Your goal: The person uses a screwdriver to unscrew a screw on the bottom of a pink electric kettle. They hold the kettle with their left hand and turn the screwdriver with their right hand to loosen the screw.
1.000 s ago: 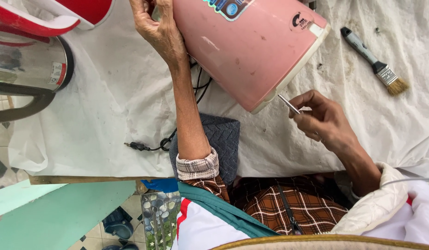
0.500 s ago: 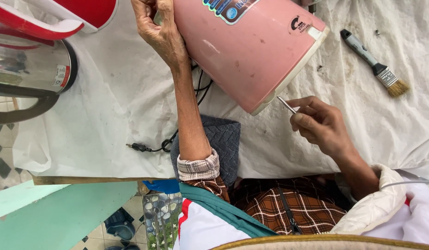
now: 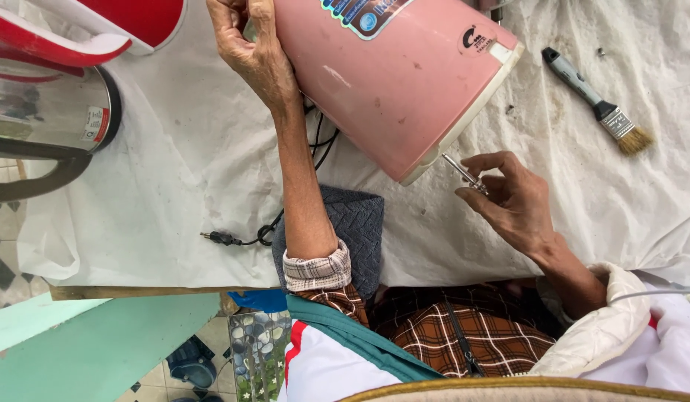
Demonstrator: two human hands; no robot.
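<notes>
Since the earlier frames, only the right hand (image 3: 516,205) has shifted, drawing slightly in toward the pink appliance (image 3: 401,82), while the left hand has kept its place. At the table's far left edge stand a steel kettle (image 3: 51,112) and a red-and-white lid (image 3: 84,30) on the white cloth (image 3: 159,193). Next, the left hand (image 3: 252,56) is clenched on the appliance's upper side, steadying it tilted. A black cord (image 3: 267,231) trails beneath the forearm toward the near edge. The appliance lies slanted, its base rim pointing down and right, toward the near edge. Just beside that rim, the right hand pinches a thin metal tool (image 3: 464,173) between thumb and fingertips; its long axis runs up and left, tip almost touching the rim. This hand is the nearer one to the base. At the far right corner, a paintbrush (image 3: 598,104) lies untouched, well apart.
</notes>
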